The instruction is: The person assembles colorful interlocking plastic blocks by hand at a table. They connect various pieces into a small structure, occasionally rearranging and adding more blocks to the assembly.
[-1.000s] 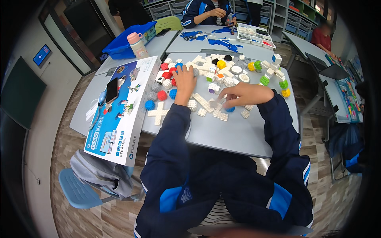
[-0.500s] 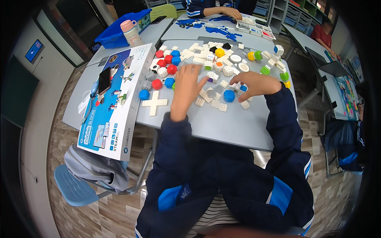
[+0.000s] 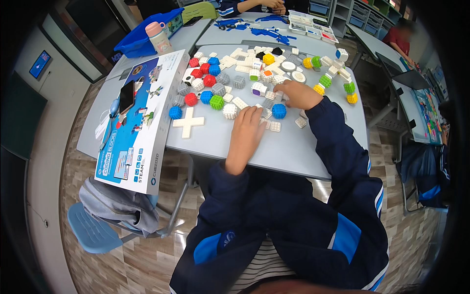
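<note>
My left hand (image 3: 246,134) rests low over the near middle of the table, fingers stretched, their tips by a white knobbed cube (image 3: 229,111) and some small plates. It is open and seems to hold nothing. My right hand (image 3: 299,94) reaches in from the right above small square plates (image 3: 268,103), thumb and fingers apart. A blue knobbed block (image 3: 279,111) sits just below its thumb. Between and beyond the hands stands a white cube with a purple face (image 3: 258,89). A green knobbed block (image 3: 216,102) and a white cross-shaped piece (image 3: 188,122) are on the left.
A large box (image 3: 142,117) carrying a phone (image 3: 127,97) lies at the left. Behind it are a bottle (image 3: 159,38) and a blue bin (image 3: 142,39). Joined blocks (image 3: 338,68) stand at the right. Across the table, a co-worker's hands (image 3: 275,5) are near a parts tray (image 3: 313,27).
My left hand has come nearer and to the right, uncovering several blocks. My right hand has shifted left and away from me. The co-worker's hand has left the tray.
</note>
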Tool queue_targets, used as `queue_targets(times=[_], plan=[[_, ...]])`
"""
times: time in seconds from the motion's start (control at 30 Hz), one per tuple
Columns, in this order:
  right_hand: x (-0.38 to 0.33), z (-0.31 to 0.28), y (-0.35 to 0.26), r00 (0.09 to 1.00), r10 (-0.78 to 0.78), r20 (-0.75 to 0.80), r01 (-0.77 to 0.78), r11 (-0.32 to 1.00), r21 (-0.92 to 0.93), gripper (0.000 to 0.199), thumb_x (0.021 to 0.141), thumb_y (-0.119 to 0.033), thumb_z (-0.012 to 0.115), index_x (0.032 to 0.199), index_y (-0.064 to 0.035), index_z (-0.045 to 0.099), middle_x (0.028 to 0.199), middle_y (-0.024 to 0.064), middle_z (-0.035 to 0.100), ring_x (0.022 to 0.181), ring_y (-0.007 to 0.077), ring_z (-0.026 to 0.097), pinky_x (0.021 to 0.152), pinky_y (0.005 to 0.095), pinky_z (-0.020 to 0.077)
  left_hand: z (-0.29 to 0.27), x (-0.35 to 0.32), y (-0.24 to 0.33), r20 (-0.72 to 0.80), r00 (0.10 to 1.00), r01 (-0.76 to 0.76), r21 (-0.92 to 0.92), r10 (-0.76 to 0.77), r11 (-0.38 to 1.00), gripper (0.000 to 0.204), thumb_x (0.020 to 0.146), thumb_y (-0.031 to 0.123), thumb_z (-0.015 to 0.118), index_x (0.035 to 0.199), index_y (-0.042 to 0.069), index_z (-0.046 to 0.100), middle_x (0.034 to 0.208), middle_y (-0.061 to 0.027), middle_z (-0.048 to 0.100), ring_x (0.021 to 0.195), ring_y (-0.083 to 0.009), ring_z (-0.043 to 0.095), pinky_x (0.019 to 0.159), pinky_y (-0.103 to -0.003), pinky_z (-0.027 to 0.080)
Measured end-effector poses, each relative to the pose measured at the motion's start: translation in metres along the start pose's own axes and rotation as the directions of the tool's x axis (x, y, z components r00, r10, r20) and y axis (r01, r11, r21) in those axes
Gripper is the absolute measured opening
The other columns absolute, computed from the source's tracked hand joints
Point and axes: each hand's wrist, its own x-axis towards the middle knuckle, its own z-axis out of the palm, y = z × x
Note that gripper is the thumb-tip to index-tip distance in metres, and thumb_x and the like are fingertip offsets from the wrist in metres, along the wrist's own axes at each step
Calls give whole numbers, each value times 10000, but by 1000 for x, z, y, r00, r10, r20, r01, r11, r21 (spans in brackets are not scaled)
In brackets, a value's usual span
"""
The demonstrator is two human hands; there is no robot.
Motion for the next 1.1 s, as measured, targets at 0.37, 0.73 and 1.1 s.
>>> queue_targets(times=[0.37,0.73,1.1], plan=[[-5,-10,-43,919,-386,-75,393,910,130,320,776,-58,722,1096,-47,709,990,165,701,1008,360,670,889,422,543,-8,-4,3,-156,984,82,-25,-85,996,303,843,47,746,1124,-6,645,1076,-157,650,1049,-347,575,916,-440,473],[4,9,-49,946,-323,-15,318,921,224,373,759,-6,684,1124,-75,652,1115,98,672,1050,335,671,877,426,549,-10,-10,2,-265,946,243,191,-189,951,300,828,64,770,1099,11,650,1096,-131,644,1075,-339,546,934,-454,452],[7,6,-35,986,-163,-26,165,968,190,339,718,-109,781,1032,-35,678,950,157,715,919,330,703,796,416,555,-18,-33,16,-217,904,392,68,-370,918,370,831,81,784,1143,0,600,1087,-163,549,1037,-356,523,897,-455,442]])
